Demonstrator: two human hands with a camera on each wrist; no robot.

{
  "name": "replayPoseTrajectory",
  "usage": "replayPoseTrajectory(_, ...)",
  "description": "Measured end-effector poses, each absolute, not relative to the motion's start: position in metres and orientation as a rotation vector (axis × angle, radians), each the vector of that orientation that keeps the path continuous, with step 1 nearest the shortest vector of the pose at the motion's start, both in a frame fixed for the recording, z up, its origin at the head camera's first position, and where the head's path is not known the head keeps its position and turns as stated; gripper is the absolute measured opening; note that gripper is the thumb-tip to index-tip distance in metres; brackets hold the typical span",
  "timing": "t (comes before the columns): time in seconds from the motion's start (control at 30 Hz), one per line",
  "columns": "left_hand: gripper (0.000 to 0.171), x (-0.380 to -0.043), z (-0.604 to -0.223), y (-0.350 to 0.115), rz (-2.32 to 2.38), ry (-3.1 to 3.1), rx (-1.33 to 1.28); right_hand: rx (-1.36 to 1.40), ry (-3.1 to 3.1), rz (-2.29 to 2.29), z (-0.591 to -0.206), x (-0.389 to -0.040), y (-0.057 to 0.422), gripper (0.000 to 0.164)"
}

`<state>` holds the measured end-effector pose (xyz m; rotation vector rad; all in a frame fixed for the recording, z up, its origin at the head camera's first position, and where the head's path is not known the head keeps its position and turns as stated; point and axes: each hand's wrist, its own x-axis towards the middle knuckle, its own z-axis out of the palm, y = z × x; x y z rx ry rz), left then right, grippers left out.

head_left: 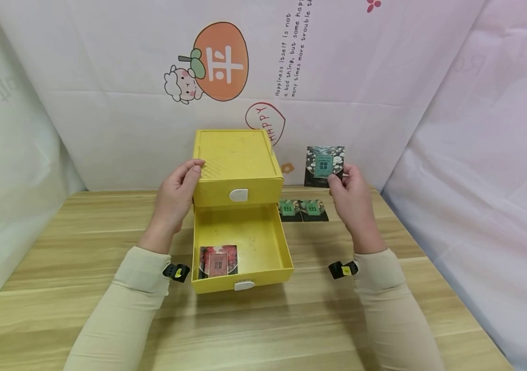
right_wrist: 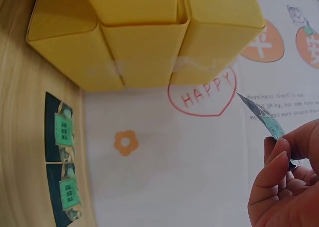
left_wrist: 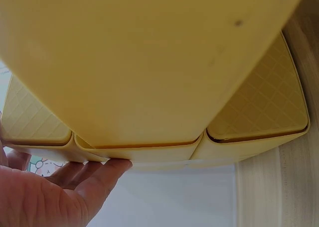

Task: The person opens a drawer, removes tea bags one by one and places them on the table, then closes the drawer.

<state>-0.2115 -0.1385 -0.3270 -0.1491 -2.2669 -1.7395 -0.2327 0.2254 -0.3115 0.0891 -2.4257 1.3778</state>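
Printed cloth [head_left: 360,62] stands behind the box [head_left: 240,149], wood-grain tabletop [head_left: 319,314] under it. Box's lower drawer [head_left: 263,242] is pulled out, red packet [head_left: 219,261] lying in its front left corner. Left hand [head_left: 175,198] rests on box's left side, fingers fairly straight. Right hand [head_left: 355,203] pinches dark packet [head_left: 324,167], raised, right of box. Two green-labelled packets [head_left: 312,210] lie side by side, just right of box.

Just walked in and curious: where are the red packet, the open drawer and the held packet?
Red packet [head_left: 218,264]: head view, on its pinkish label.
Open drawer [head_left: 256,234]: head view, on its bare floor.
Held packet [head_left: 324,166]: head view, on its green label.
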Motion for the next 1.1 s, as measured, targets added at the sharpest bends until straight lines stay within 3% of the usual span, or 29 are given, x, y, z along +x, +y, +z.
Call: replayPoseTrajectory(1.1,0.053,-0.21,-0.325,-0.139,-1.723,-2.283,-0.147,-0.266,-2.409,1.612,-0.38,-0.286,0.283,0.046)
